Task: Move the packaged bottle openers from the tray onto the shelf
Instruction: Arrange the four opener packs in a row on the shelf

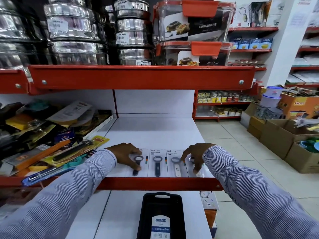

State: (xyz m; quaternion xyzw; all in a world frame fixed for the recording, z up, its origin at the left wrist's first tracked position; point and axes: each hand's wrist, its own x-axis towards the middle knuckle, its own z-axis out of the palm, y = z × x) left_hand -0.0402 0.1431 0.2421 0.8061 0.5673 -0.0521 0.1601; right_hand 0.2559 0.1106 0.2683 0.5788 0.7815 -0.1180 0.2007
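Note:
Several packaged bottle openers lie in a row along the front of the white shelf (151, 133). A dark-handled one (157, 165) and a white-handled one (176, 165) lie uncovered in the middle. My left hand (126, 156) presses on the leftmost dark-handled package (138, 163), fingers spread on its card. My right hand (194, 156) rests on the rightmost package (191, 159), which it mostly hides. A black tray (146, 213) with a white label sits on the lower shelf below, with no packages in it.
A heap of packaged kitchen tools (51, 135) fills the shelf to the left. The red shelf lip (155, 183) runs in front of the packages. Steel tins and plastic containers stand overhead. Cardboard boxes (284, 138) sit on the tiled floor at right.

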